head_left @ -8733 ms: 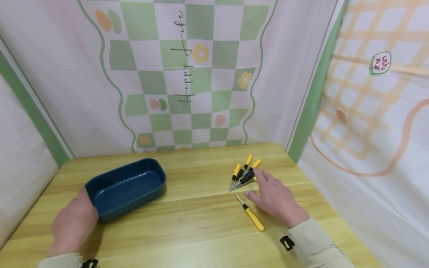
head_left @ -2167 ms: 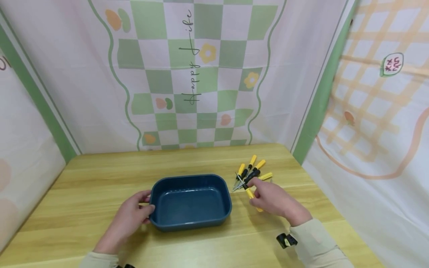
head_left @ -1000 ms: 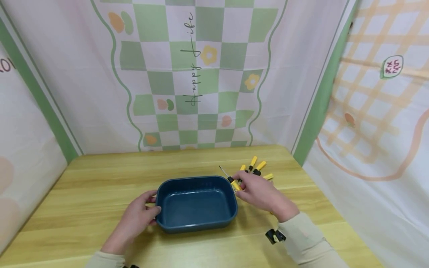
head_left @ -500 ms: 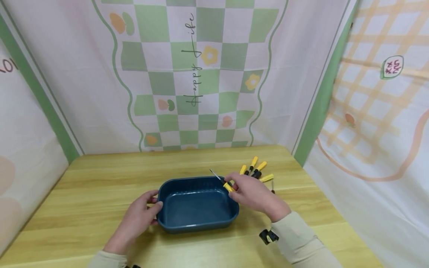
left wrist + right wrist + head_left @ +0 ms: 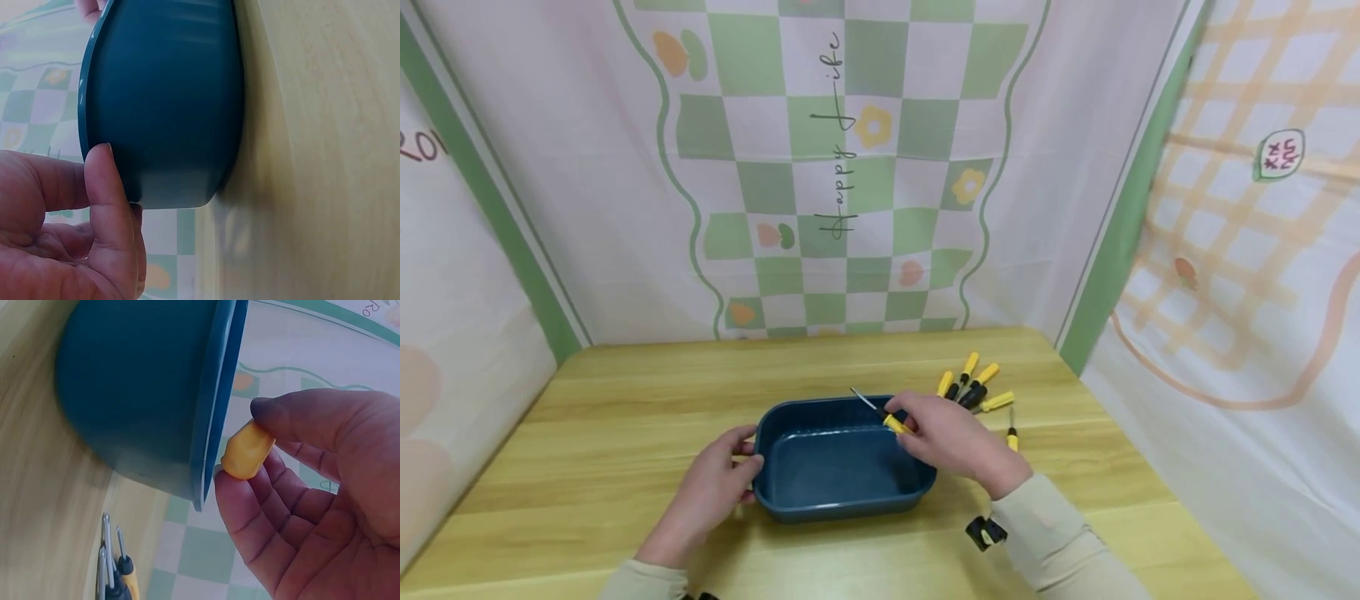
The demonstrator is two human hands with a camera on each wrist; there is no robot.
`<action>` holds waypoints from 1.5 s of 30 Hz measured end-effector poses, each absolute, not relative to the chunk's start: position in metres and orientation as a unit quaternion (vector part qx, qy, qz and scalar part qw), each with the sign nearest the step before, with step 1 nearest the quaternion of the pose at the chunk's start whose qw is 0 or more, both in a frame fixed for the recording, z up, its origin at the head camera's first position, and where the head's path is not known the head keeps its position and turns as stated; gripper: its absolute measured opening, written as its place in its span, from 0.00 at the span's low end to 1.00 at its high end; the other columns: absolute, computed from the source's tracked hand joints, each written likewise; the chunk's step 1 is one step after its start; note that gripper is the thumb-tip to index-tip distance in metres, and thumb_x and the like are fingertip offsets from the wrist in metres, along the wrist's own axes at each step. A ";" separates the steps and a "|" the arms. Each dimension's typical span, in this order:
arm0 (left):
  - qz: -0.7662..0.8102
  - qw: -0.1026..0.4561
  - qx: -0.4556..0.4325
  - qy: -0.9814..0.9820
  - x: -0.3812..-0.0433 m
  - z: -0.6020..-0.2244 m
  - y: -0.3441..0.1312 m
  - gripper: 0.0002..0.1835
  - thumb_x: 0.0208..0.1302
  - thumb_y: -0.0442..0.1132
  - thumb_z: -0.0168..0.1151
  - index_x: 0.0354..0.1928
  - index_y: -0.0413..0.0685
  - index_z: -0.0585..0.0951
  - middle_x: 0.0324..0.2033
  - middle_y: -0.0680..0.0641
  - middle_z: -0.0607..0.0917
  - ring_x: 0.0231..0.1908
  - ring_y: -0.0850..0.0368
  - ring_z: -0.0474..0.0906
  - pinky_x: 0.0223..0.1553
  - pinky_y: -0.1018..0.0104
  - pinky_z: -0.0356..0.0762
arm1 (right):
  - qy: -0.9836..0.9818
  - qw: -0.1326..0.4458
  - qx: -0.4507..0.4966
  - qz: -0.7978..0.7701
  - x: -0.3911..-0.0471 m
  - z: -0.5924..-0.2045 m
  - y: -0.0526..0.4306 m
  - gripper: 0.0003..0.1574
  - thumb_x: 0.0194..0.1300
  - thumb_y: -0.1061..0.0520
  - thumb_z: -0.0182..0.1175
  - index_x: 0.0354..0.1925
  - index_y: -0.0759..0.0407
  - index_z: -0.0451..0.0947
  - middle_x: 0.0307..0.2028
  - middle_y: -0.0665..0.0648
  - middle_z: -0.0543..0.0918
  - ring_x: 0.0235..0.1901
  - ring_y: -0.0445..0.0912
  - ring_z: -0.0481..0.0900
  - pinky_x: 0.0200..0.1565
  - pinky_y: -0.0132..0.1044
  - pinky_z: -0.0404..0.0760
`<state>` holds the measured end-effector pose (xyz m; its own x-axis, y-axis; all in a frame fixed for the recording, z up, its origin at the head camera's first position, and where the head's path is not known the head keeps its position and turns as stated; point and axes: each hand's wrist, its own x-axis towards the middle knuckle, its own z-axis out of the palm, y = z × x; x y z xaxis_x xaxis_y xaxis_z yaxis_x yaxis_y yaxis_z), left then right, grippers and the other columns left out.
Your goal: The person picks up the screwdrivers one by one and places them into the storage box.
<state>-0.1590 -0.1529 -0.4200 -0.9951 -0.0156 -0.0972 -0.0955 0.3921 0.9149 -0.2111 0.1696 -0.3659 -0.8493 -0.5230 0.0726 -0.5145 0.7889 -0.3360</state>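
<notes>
A dark blue rectangular dish sits on the wooden table. At its left end, my left hand pinches the rim; the left wrist view shows the thumb and fingers on either side of the dish wall. My right hand holds a screwdriver by its yellow handle over the dish's right end, the metal shaft pointing to the far left. In the right wrist view, thumb and fingertip pinch the yellow handle just past the rim; its shaft is hidden there.
Several yellow-and-black screwdrivers lie fanned out to the right of the dish. Another screwdriver lies nearer, partly hidden by the right hand. Printed cloth hangs behind the table and along both sides.
The dish was pulled from the left to the middle by the left hand. The right hand picked up a screwdriver beside the pile and carried it left over the dish.
</notes>
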 end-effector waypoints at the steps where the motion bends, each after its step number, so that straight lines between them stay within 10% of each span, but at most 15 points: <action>1: 0.549 0.037 -0.033 0.834 -0.159 -0.420 -0.153 0.28 0.76 0.33 0.57 0.75 0.39 0.68 0.57 0.36 0.77 0.31 0.54 0.79 0.29 0.62 0.87 | 0.945 0.012 -0.275 -0.174 -0.211 -0.366 0.169 0.23 0.72 0.56 0.64 0.63 0.55 0.78 0.29 0.43 0.77 0.27 0.38 0.73 0.35 0.36 0.77; 45: 0.533 0.038 -0.037 0.844 -0.162 -0.420 -0.152 0.27 0.76 0.33 0.57 0.75 0.40 0.69 0.56 0.38 0.78 0.30 0.54 0.79 0.28 0.63 0.86 | 0.943 -0.012 -0.309 -0.127 -0.210 -0.380 0.142 0.20 0.70 0.55 0.66 0.59 0.52 0.81 0.37 0.48 0.82 0.34 0.39 0.77 0.39 0.39 0.84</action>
